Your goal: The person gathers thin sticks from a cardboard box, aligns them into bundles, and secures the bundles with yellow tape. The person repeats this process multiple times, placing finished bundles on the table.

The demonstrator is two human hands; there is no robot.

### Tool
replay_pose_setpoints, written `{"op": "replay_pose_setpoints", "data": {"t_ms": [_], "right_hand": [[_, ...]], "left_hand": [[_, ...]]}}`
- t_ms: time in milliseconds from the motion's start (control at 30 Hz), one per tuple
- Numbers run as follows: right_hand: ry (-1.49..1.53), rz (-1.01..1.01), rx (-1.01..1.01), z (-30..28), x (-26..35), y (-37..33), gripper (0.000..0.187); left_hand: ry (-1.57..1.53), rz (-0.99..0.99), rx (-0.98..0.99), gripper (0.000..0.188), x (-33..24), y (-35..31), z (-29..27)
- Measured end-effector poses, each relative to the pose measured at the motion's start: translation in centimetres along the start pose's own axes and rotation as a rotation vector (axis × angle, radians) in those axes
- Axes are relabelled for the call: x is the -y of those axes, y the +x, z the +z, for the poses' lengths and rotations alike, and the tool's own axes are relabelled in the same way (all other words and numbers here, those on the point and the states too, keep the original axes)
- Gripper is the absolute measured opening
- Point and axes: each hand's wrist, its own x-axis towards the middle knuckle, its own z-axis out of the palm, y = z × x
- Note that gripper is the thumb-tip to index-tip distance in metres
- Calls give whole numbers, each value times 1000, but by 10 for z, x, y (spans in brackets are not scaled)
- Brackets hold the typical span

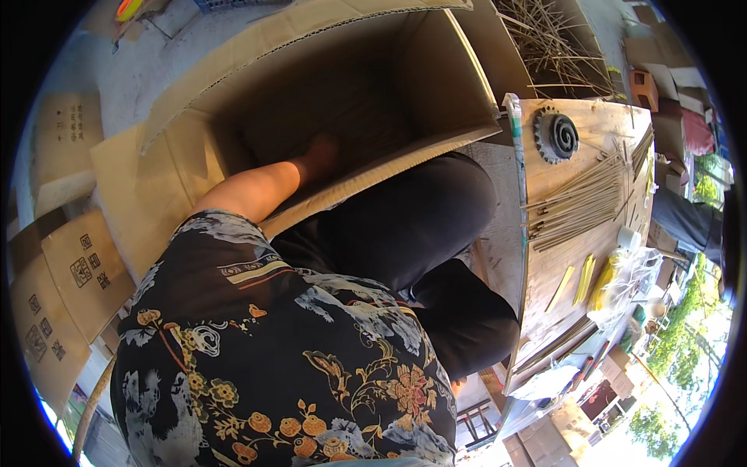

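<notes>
My left forearm (261, 191) reaches over the near wall of a large open cardboard box (443, 82). Inside that box, low in the shadow, is my left hand (320, 154). Its fingers fade into the dark, so I cannot make out their pose or whether they touch anything. The box's bottom is too dim to read. Only a small patch of skin, perhaps my right hand (459, 384), shows beside my patterned shirt; the rest is hidden behind my body.
To the right stands a wooden table (537, 311) with a bundle of thin sticks (580, 202), a black coil in a round toothed dish (556, 135), yellow strips (583, 279) and a clear plastic bag (634, 272). Another box holds loose sticks (545, 39). Flattened cartons (85, 265) lie left.
</notes>
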Motion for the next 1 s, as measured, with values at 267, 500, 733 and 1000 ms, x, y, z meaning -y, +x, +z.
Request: {"op": "replay_pose_setpoints", "data": {"t_ms": [267,500,733,1000], "right_hand": [[-37,-3,-20,-1,11,-10,14],[-51,-9,-24,-3,14,-14,14],[-51,-11,-26,-7,11,-17,14],[-52,-24,-20,-6,10,-18,14]], "left_hand": [[-216,-118,-114,54,-19,-19,-19],[-172,-97,46,55,-16,-11,-20],[-419,-151,115,54,-32,-23,-67],[-301,-164,178,55,-6,5,-16]]}}
